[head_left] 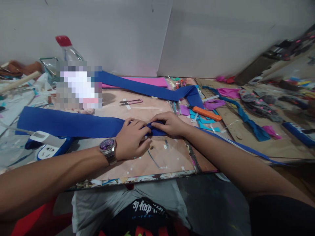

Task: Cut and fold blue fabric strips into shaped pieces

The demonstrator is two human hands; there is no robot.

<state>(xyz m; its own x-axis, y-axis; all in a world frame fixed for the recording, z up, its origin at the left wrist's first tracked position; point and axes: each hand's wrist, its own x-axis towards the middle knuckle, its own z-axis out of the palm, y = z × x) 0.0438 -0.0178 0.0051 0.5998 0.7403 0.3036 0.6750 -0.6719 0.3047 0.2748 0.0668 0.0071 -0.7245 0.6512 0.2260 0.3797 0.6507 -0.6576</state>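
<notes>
Blue strip [71,124] on worktop [172,160], long axis roughly parallel to front edge, flat end toward left edge. Bunched section directly at both hands: right hand [169,124] fingers pinching it; left hand [133,139] fingers touching, pinch indeterminable.

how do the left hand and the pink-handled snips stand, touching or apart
Apart. The head view shows bare tabletop between the left hand and the pink-handled snips, which lie farther back.

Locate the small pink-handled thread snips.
In the head view, the snips lie left of centre, between the left hand and the far long blue fabric strip.
</notes>
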